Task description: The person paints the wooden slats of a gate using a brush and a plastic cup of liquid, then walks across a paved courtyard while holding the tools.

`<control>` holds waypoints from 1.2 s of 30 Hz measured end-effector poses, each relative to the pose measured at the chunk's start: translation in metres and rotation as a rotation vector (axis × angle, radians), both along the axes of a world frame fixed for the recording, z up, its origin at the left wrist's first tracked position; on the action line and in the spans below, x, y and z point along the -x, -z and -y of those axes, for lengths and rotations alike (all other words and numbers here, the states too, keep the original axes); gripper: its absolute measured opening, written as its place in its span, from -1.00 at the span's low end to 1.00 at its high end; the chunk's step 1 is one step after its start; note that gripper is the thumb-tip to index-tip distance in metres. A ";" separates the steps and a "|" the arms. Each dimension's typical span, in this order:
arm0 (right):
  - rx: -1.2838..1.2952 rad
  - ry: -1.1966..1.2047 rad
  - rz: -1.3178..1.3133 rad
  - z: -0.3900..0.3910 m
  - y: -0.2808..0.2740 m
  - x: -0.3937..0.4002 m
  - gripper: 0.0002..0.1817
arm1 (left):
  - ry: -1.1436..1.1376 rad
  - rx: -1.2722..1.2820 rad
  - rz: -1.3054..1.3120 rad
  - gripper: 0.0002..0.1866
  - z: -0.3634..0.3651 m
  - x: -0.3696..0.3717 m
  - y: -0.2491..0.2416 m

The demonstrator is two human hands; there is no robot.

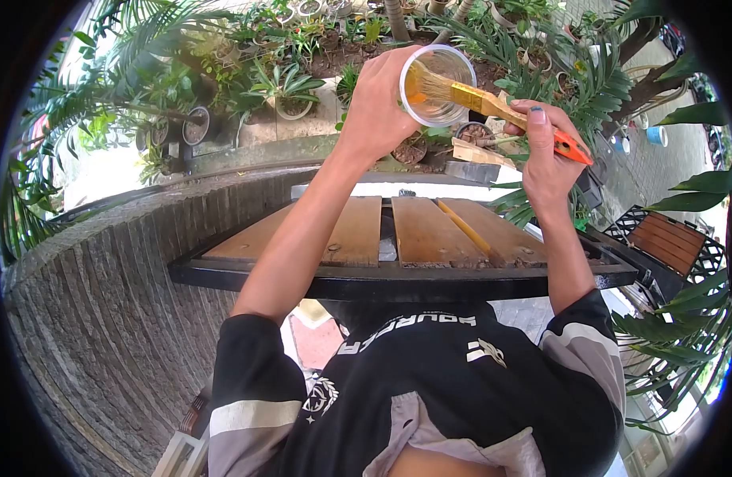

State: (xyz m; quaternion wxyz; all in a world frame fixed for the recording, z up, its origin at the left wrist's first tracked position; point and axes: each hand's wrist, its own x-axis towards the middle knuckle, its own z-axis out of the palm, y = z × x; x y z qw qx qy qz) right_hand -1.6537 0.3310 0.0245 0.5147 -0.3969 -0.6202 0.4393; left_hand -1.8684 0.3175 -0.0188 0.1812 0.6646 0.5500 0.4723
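Observation:
My left hand [375, 107] is wrapped round a clear plastic cup [471, 71], tilted so that its mouth faces me. Some amber liquid [416, 82] shows inside, along the cup's left wall. A flat paintbrush [493, 103] with pale bristles, a yellow ferrule and an orange-tipped handle is gripped in my right hand [550, 147]. Its bristles reach into the cup, close to the liquid. Both hands are raised beyond the far side of a wooden slatted table [350, 230] with a black metal frame.
A thin yellowish strip [469, 230] lies along the table's right-hand slats. On the left curves a grey stone-textured wall [127, 294]. Potted plants [290, 99] fill the ground beyond, and a brown slatted bench [672, 242] stands at the right. Large leaves [692, 318] hang at the right edge.

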 end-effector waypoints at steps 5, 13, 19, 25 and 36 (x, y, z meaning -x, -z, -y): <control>0.034 -0.044 -0.007 0.000 0.004 0.000 -0.72 | 0.003 -0.049 0.004 -0.40 0.001 0.001 -0.002; 0.102 -0.065 0.116 -0.002 -0.002 -0.002 -0.64 | 0.079 -0.118 -0.027 -0.44 -0.001 0.000 -0.001; 0.219 0.023 0.154 -0.005 -0.009 0.001 -0.55 | 0.184 -0.063 -0.017 -0.45 0.003 -0.008 0.000; 0.285 -0.060 0.235 -0.017 -0.007 -0.007 -0.52 | 0.303 0.028 -0.098 -0.33 0.008 -0.017 0.002; 0.393 -0.029 -0.103 -0.040 0.010 -0.017 -0.53 | 0.212 0.295 0.024 -0.25 0.007 -0.012 -0.004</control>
